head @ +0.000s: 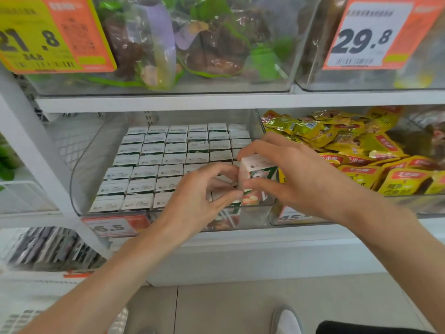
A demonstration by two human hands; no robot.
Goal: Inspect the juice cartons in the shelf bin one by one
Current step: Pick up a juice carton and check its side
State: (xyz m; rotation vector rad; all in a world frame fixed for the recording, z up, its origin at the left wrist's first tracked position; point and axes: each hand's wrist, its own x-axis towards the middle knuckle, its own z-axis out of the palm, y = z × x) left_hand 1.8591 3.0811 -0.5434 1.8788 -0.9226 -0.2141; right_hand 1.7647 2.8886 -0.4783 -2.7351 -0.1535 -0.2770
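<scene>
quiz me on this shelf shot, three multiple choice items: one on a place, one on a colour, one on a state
1. Where is the lifted small white juice carton?
A) over the front right of the clear plastic shelf bin
B) on the upper shelf
C) on the floor tiles

2. What colour are most of the snack packets in the neighbouring bin?
A) blue
B) yellow
C) black

3. How do the left hand and right hand stand to the carton?
A) both grip it
B) only one touches it
C) neither touches it

Answers:
1 A, it is raised at that corner.
2 B, the wrappers are yellow with red labels.
3 A, fingers of both hands curl onto its sides.
</scene>
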